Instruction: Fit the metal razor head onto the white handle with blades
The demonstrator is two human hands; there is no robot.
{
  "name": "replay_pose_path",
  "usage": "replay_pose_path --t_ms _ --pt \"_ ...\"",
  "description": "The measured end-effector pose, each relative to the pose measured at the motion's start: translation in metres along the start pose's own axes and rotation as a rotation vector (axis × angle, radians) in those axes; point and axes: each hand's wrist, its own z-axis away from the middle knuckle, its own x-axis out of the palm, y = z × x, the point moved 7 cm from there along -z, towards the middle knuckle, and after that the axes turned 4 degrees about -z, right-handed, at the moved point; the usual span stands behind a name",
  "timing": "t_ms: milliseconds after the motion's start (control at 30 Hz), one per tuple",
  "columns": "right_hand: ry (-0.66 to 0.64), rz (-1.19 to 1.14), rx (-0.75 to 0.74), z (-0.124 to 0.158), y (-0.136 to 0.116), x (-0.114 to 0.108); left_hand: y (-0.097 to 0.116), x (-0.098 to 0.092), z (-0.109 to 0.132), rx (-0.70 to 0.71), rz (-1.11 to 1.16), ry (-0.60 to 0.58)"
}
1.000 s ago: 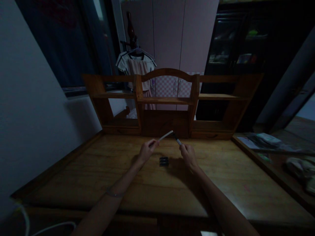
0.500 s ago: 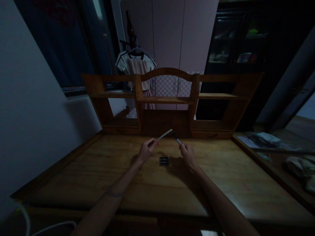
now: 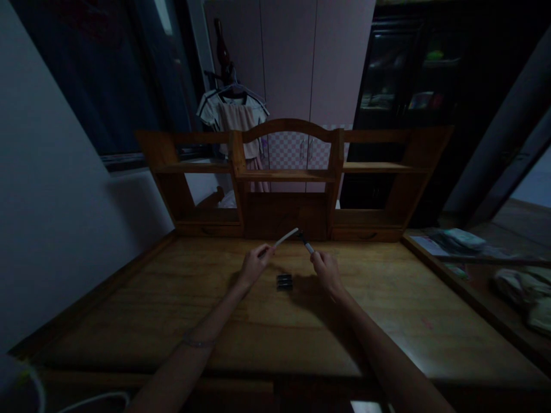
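In dim light, a person's two hands work above a pale wooden bench (image 3: 193, 321). The left hand (image 3: 253, 265) grips a slender, whitish, slightly curved stick (image 3: 286, 236), its free end angled up and to the right. The right hand (image 3: 326, 269) closes around a short tool (image 3: 308, 246) with a light grey shaft and a dark tip, slanting up to the left. The two tips nearly meet in mid-air — whether they touch is hard to tell. On the bench below, between the hands, lies a small, dark, banded pack (image 3: 284, 281). A thin band (image 3: 198, 343) circles the left forearm. Along the bench's far edge stands a wooden shelf unit (image 3: 286, 176); beyond it, a white shirt (image 3: 235, 109) with dark trim hangs before a pink wardrobe (image 3: 287, 63).
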Motion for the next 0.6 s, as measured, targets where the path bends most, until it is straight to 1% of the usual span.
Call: replay_pose_path --t_ms 133,267,333,467,600 --pt "0.020 0.003 -0.024 0.0002 -0.0036 -0.0031 -0.0004 -0.0033 0.0000 -0.014 -0.010 0.030" --pt "0.018 0.002 -0.044 0.0004 -0.0060 -0.0032 0.0048 -0.0012 0.0010 0.035 0.016 -0.011" --pt "0.025 0.003 -0.044 0.0005 -0.0057 -0.0031 0.0036 0.0007 0.0008 0.036 0.012 -0.023" --pt "0.044 -0.007 -0.053 0.0004 -0.0043 -0.0037 -0.0037 0.0003 -0.0004 -0.011 -0.019 0.003" --pt "0.055 0.007 -0.029 -0.0001 -0.0020 -0.0041 0.0005 -0.0005 0.0005 0.014 0.007 0.006"
